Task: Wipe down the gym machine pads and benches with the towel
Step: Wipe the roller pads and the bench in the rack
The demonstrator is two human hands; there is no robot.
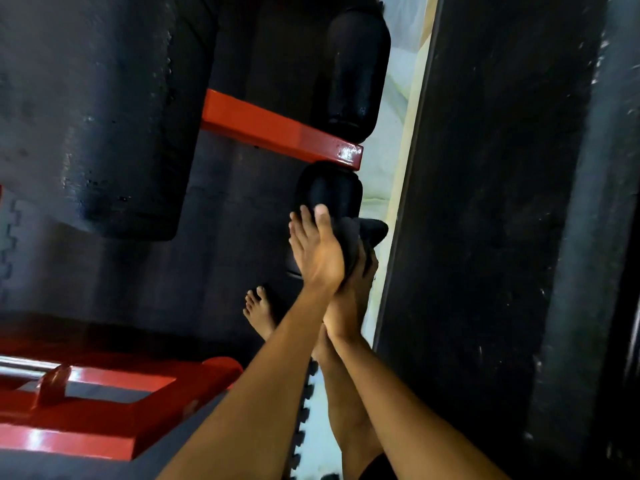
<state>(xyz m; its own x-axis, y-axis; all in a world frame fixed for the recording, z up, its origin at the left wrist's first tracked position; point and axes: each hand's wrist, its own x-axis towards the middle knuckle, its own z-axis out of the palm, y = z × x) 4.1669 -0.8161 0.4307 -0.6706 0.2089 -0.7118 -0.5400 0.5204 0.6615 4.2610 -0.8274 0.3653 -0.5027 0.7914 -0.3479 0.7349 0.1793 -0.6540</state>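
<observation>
- My towel (369, 232), dark and bunched, sits against the near end of the lower roller pad (329, 192), a fold of it sticking out on the pad's right side.
- My right hand (349, 292) grips the towel from below, fingers curled into the cloth; most of this hand is hidden behind my other hand.
- My left hand (317, 252) lies flat on the lower roller pad's near left side, its fingers (304, 220) straight and close together, tips on the black padding, palm overlapping my right hand.
- Both my bare forearms reach up to the lower roller pad from the bottom of the view and cross just below it.
- A red bar (277, 128) touches the far end of the lower roller pad and runs off to its left.
- An upper roller pad (358, 71), black and glossy, stands beyond the red bar, in line with the lower roller pad.
- A large black pad (104, 116) fills the space well to the left of the lower roller pad.
- My bare foot (259, 310) stands on the dark floor mat (225, 237) below and left of the lower roller pad.
- A red frame (86, 441) lies farther left and nearer to me.
- A tall black panel (485, 202) rises to the right of the lower roller pad, with a strip of pale floor (391, 133) between them.
</observation>
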